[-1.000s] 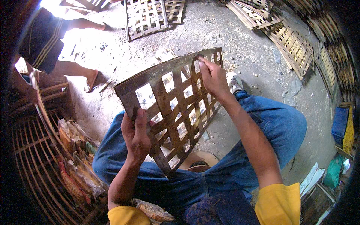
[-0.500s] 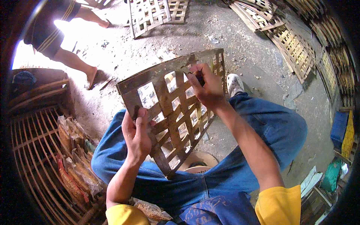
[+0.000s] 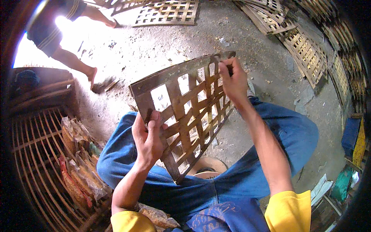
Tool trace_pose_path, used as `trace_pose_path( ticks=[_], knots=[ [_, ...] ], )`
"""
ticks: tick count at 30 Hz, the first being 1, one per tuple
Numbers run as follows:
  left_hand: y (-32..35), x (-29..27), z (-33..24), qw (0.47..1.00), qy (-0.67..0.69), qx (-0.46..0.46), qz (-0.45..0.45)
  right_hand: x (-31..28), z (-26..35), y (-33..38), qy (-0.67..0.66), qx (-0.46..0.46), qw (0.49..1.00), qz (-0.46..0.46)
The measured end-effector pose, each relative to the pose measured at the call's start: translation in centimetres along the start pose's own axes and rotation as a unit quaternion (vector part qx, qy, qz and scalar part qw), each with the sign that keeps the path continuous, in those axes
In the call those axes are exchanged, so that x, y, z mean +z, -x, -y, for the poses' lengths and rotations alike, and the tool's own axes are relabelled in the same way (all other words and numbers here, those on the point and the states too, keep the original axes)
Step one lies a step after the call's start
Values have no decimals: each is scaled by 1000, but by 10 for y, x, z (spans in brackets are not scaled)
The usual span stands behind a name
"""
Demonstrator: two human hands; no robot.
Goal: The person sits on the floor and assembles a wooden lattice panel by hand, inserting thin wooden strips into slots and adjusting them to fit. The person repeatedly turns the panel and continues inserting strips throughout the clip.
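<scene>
A lattice panel (image 3: pixel 188 112) of woven, stained bamboo strips in a wooden frame leans tilted between my knees. My left hand (image 3: pixel 148 133) is closed on its left frame bar, thumb on the near face. At the top right corner, my right hand (image 3: pixel 234 79) is closed around a small dark-handled tool (image 3: pixel 230 69) against the top bar. The fingers hide most of the tool, so its exact kind cannot be made out. Below the panel, a round tan tub (image 3: pixel 218 165) stands between my legs, partly covered by it.
At left is a slatted bamboo rack (image 3: pixel 36 143) with several plastic-wrapped packs (image 3: pixel 79 166) beside it. More lattice panels lie at the top (image 3: pixel 166 13) and right (image 3: pixel 303 52). A person's bare leg (image 3: pixel 73 62) shows at upper left. Blue and yellow items (image 3: pixel 351 133) sit far right.
My right hand has slid right along the panel's top bar with the tool. The panel and my left hand have shifted slightly right. At the top, an upright panel now lies flat.
</scene>
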State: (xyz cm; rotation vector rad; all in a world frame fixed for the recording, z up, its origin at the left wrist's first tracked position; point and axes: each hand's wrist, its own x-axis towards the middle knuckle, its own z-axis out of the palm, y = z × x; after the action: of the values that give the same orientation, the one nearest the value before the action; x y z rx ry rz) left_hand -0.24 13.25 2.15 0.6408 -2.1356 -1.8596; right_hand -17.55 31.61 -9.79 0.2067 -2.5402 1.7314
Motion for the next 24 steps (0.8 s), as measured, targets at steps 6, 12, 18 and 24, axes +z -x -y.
trace_pose_path(
  ticks=[6,12,18,24],
  knots=[
    [0,-2,0,1000,-13,3,17,6,58,25,-42,-28,985,166],
    [1,0,-1,1000,-19,5,14,3,9,5,5,-1,999,50],
    [-1,0,1,1000,-13,-9,1,6,34,14,-27,-27,998,46],
    [-1,-3,1,999,-6,-38,-17,6,12,6,-30,-10,998,45]
  ],
)
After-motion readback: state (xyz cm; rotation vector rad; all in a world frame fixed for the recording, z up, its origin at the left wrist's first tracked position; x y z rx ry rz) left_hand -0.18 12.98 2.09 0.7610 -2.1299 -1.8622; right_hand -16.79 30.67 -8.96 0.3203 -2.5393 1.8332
